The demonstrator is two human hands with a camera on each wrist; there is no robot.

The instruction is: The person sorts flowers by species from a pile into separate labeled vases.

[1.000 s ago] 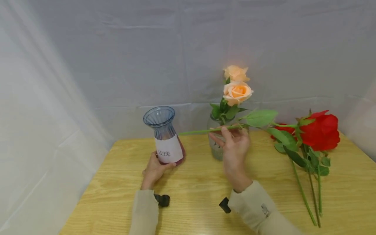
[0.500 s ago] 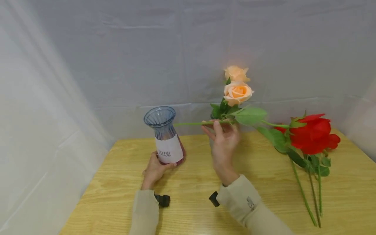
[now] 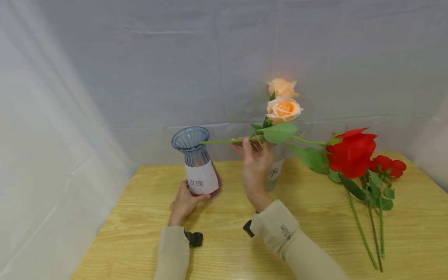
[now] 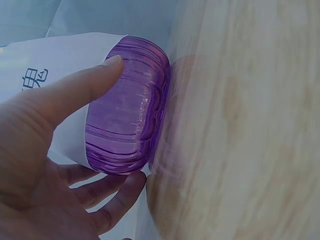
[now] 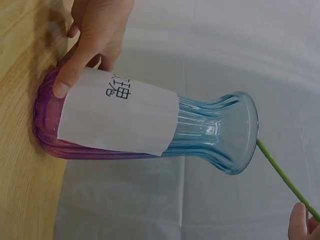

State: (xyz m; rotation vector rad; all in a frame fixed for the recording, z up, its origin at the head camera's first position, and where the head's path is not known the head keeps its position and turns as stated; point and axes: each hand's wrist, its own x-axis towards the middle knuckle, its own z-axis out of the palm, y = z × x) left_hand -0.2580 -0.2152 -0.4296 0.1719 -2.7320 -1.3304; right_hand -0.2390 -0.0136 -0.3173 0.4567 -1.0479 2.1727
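Note:
My left hand [image 3: 185, 202] grips the lower part of a blue-and-purple glass vase [image 3: 196, 157] that stands on the table; its white paper label [image 5: 120, 112] carries handwritten characters. In the left wrist view the thumb lies along the purple base, with fingers around the other side. My right hand [image 3: 257, 167] pinches the green stem of a large red rose [image 3: 353, 152], held nearly level. The stem's cut end is at the vase's rim, as the right wrist view also shows; whether it is inside the mouth I cannot tell. The bloom hangs off to the right.
Behind my right hand stands a second labelled vase [image 3: 274, 175], partly hidden, holding two peach roses [image 3: 284, 110]. More red flowers [image 3: 388, 166] lie on the wooden table [image 3: 217, 249] at the right, stems toward the front. A pale cloth [image 3: 157, 70] hangs behind.
My right hand has moved left and slightly up with the red rose, bringing the stem's end to the vase's rim. The left hand and its vase have stayed in place.

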